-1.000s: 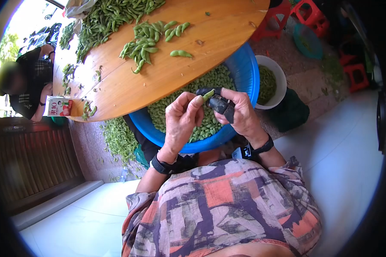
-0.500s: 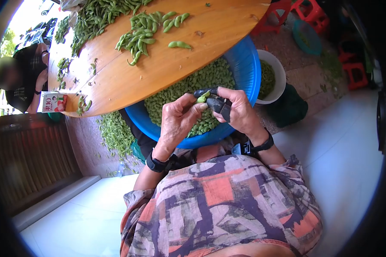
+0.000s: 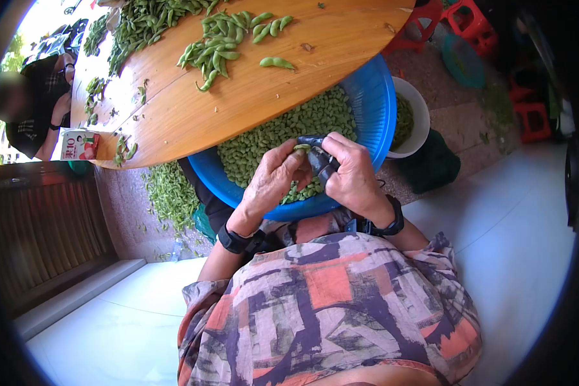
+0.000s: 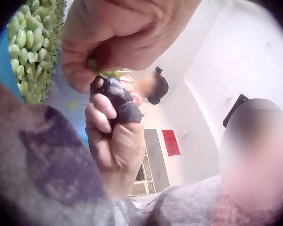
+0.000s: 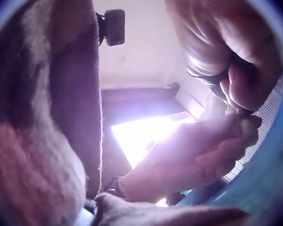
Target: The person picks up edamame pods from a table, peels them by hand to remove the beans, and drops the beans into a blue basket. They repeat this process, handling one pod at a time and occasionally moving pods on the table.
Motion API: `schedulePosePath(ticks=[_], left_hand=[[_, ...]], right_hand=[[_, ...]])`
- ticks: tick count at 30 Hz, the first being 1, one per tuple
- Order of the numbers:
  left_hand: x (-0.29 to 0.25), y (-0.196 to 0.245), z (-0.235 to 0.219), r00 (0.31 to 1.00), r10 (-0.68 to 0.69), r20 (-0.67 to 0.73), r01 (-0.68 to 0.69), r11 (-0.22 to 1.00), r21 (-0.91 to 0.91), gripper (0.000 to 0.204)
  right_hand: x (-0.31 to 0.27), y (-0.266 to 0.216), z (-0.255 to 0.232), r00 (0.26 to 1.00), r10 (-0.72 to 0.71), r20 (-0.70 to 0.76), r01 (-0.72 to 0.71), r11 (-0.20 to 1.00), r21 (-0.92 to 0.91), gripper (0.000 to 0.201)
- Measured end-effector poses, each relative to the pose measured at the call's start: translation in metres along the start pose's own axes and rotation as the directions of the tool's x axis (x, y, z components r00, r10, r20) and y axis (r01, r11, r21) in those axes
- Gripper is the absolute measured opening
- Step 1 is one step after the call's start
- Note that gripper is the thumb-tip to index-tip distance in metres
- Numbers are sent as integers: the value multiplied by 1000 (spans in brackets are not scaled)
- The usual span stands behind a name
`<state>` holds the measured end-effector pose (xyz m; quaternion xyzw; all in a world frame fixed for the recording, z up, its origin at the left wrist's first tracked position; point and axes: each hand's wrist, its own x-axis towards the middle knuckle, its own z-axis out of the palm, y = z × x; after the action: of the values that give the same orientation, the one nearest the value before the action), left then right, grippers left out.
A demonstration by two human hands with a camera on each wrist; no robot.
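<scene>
Over the tub, my left hand [image 3: 270, 181] pinches a green soybean pod [image 3: 301, 147] between thumb and forefinger. My right hand [image 3: 355, 179] meets it there, with black coverings [image 3: 320, 164] on its thumb and forefinger, and these grip the pod's other end. In the left wrist view a bit of the pod [image 4: 115, 74] shows between the left fingers and the black-covered thumb; the rest is hidden. Below both hands, shelled green beans [image 3: 254, 151] fill much of a blue plastic tub [image 3: 383, 106]. The right wrist view shows the hands close together, washed out by glare.
A wooden table [image 3: 328, 55] overhangs the tub, bearing a heap of pods [image 3: 151, 29], a smaller pile [image 3: 215, 48] and a carton [image 3: 79, 145]. Right of the tub stands a white bucket [image 3: 419, 119]. Empty pods [image 3: 170, 196] lie on the floor at left. Another person [image 3: 35, 103] sits beyond the table.
The pod has sunk lower between the fingers, and less of it shows now. My right hand has turned, its back more toward the head camera. Both hands stay together over the tub.
</scene>
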<state>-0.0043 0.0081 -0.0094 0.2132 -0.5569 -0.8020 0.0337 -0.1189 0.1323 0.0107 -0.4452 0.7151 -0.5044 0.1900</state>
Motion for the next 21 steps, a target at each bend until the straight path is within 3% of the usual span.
schedulePosePath(ticks=[1,3,7,9,10,11,12,13,14,15,16,17,18,19,20,21], left_hand=[[0,1,1,1000,0,0,0,1000,-1,22],[1,2,3,999,-43,2,41,939,-342,20],[0,-6,-6,993,-64,-102,48,987,-151,21],[6,-10,-5,991,-128,-34,101,899,-426,24],[5,-8,-4,992,-124,-35,98,902,-421,24],[2,-2,-2,1000,-29,-6,28,987,-161,24],[0,7,0,997,57,46,-62,992,110,24],[-1,15,0,997,68,44,-73,990,119,24],[-2,23,0,993,90,70,-107,951,291,22],[-3,34,1,989,106,98,-139,881,453,21],[-4,51,5,975,208,74,-216,822,526,18],[3,58,3,910,409,75,-358,680,640,18],[12,71,0,854,516,69,-369,504,781,19],[23,84,-3,783,615,87,-341,309,888,21],[35,91,-9,779,621,86,-342,306,888,21],[46,96,-15,726,678,115,-294,153,944,23]], right_hand=[[0,1,2,999,-38,-21,37,999,-30,21],[0,4,3,996,-76,-41,74,995,-60,21],[3,14,1,999,18,30,-20,996,84,19],[4,11,-2,996,77,45,-82,986,148,16],[4,4,-8,979,199,53,-206,943,263,12],[4,0,-13,947,312,76,-317,872,372,8],[-2,14,-16,948,315,52,-295,803,519,19],[-6,13,-28,964,263,-37,-198,805,560,35],[-8,18,-44,973,172,-154,-102,919,380,48],[-8,13,-64,943,216,-252,-149,954,261,33],[-6,24,-79,888,239,-393,-214,971,106,15],[-6,30,-97,885,34,-463,-208,921,-330,24],[-8,30,-109,881,49,-470,-287,846,-449,36],[-8,34,-115,873,32,-487,-294,832,-470,44],[-10,37,-118,866,71,-495,-332,822,-463,45],[-12,38,-120,858,111,-502,-371,809,-455,46]])
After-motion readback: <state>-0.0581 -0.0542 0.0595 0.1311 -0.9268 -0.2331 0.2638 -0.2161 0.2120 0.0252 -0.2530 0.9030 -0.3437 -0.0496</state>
